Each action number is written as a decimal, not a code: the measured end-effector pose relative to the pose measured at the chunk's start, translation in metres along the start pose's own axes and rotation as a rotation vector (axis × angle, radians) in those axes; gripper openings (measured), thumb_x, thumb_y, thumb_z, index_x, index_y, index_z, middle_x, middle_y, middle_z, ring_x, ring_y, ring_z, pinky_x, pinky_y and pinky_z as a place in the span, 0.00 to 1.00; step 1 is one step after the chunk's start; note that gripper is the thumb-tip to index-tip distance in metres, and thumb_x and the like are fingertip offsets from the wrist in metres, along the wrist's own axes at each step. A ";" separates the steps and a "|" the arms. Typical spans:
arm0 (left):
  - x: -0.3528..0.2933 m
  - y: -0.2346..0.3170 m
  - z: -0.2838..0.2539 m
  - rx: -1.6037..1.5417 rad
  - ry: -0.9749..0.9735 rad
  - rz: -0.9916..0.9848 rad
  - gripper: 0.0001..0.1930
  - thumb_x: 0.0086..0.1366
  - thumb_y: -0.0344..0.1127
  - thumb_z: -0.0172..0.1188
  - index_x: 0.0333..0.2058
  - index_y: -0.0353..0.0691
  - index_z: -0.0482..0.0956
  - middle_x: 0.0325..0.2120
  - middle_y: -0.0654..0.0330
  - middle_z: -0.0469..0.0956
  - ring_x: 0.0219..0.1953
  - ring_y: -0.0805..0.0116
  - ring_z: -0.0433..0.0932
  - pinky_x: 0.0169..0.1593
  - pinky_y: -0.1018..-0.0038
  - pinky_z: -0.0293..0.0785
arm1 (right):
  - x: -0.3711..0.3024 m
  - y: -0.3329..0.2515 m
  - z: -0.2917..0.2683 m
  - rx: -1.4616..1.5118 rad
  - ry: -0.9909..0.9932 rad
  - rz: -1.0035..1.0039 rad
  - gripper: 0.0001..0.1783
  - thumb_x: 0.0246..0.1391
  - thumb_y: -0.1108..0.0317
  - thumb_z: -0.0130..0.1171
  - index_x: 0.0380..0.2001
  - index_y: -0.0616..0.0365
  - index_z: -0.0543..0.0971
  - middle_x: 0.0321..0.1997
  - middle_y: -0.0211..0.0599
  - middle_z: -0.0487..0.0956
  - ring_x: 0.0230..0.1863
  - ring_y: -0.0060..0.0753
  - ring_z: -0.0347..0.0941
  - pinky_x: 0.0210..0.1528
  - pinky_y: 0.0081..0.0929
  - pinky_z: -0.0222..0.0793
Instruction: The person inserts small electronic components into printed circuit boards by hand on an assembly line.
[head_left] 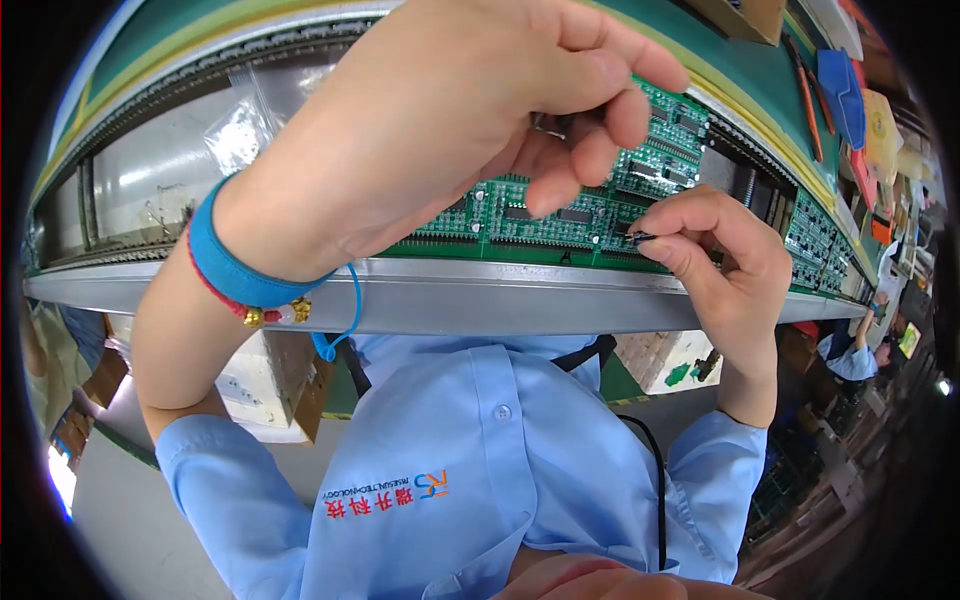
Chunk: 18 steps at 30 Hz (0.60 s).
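My left hand is raised above a panel of green circuit boards, with its fingers curled inward. A small dark, shiny bit shows among those fingers; I cannot make out what it is. Thumb and forefinger of my right hand pinch a small black electronic component with thin leads, low over the panel's near right part. Rows of chips and pin headers cover the boards. The left hand and forearm hide part of the panel. A blue wrist strap with a coiled cord circles my left wrist.
The boards sit in a metal conveyor rail running left to right. Clear plastic bags lie at the left. More boards stand further right on the line. Pliers-like orange-handled tools and a blue item lie at the far right. A co-worker is at the right.
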<state>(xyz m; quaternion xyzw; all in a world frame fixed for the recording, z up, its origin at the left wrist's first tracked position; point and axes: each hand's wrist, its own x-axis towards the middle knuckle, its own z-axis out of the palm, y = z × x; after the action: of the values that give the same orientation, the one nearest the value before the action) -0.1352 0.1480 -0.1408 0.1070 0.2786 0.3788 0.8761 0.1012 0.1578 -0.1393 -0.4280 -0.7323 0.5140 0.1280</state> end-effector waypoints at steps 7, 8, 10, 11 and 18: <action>0.002 -0.019 -0.023 0.015 0.048 0.051 0.15 0.68 0.32 0.44 0.48 0.29 0.66 0.29 0.61 0.72 0.21 0.77 0.65 0.24 0.85 0.63 | 0.006 0.003 0.015 -0.480 0.060 -0.404 0.10 0.37 0.80 0.63 0.28 0.62 0.77 0.28 0.38 0.76 0.25 0.33 0.74 0.25 0.24 0.69; 0.006 -0.021 -0.019 0.027 0.057 0.059 0.14 0.68 0.33 0.45 0.48 0.29 0.66 0.29 0.61 0.72 0.20 0.77 0.65 0.23 0.85 0.63 | 0.006 0.005 0.018 -0.563 0.089 -0.485 0.11 0.36 0.80 0.63 0.28 0.61 0.76 0.28 0.38 0.76 0.25 0.35 0.74 0.24 0.26 0.70; 0.005 -0.025 -0.016 0.060 0.074 0.076 0.14 0.67 0.33 0.46 0.47 0.29 0.67 0.29 0.62 0.71 0.20 0.78 0.64 0.23 0.85 0.62 | 0.004 0.008 0.019 -0.611 0.099 -0.511 0.12 0.35 0.80 0.64 0.28 0.60 0.76 0.28 0.37 0.76 0.24 0.35 0.74 0.24 0.26 0.70; 0.006 -0.026 -0.013 0.077 0.082 0.085 0.14 0.67 0.33 0.46 0.47 0.29 0.67 0.28 0.62 0.71 0.20 0.78 0.64 0.23 0.85 0.62 | 0.003 0.009 0.019 -0.656 0.115 -0.538 0.12 0.34 0.79 0.64 0.28 0.60 0.76 0.28 0.36 0.75 0.24 0.35 0.74 0.23 0.26 0.70; 0.005 -0.033 -0.018 0.201 0.138 0.119 0.14 0.66 0.35 0.48 0.44 0.31 0.69 0.27 0.63 0.71 0.19 0.81 0.62 0.21 0.86 0.59 | 0.004 0.017 0.019 -0.705 0.138 -0.563 0.12 0.33 0.79 0.64 0.27 0.60 0.76 0.27 0.35 0.75 0.24 0.34 0.74 0.23 0.25 0.69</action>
<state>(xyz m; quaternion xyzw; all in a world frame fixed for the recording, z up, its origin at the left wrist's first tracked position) -0.1229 0.1286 -0.1706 0.1841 0.3678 0.4069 0.8156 0.0951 0.1503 -0.1634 -0.2627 -0.9402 0.1490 0.1577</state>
